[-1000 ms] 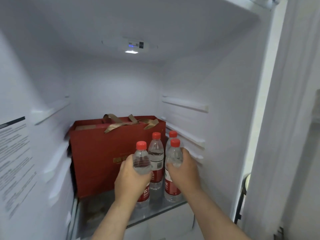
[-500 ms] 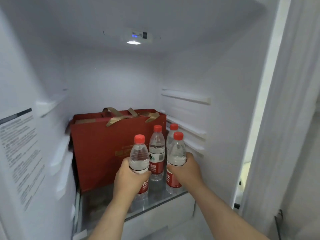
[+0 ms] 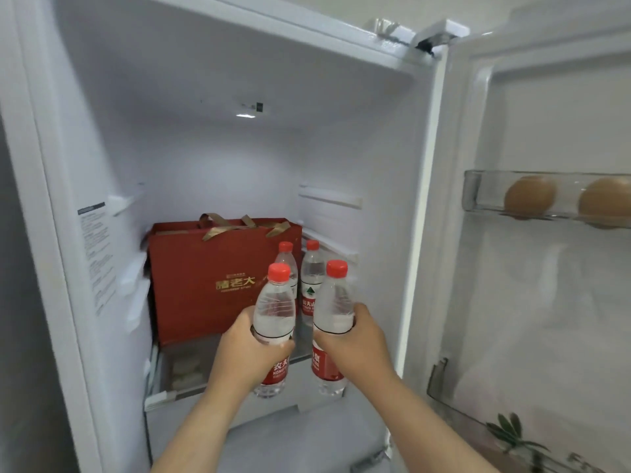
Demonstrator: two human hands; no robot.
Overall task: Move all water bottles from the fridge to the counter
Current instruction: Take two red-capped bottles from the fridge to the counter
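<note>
Both hands are clenched round water bottles at the centre of the frame; the left hand (image 3: pixel 251 349) grips the left bottle (image 3: pixel 275 312) about its middle, and the right hand (image 3: pixel 348 339) grips the right bottle (image 3: pixel 333 308) the same way. Each bottle is upright, red-capped and red-labelled, and appears lifted clear of the glass shelf (image 3: pixel 160 401), held in front of the fridge opening rather than standing inside; the two are close beside one another but not touching.

Two more bottles stand on the shelf behind, just above the held pair in the frame: one rear bottle (image 3: pixel 286 257) partly hidden behind the left-held cap, and another rear bottle (image 3: pixel 311 278) between the two held ones; they stand just right of a red gift bag (image 3: pixel 205 278) that fills the shelf's left side. At the right of the frame the open fridge door (image 3: pixel 546 319) carries a clear door tray (image 3: pixel 474 192) holding two eggs (image 3: pixel 529 198).

The step in hand looks like the carry-out of the first pair; roughly half the bottles would be shifted once these land. The next move calls for drawing both bottles back past the door edge, turning toward the bench, which is not in view, and setting them down upright; then a return for the rear pair, reaching beside the gift bag without knocking it.
</note>
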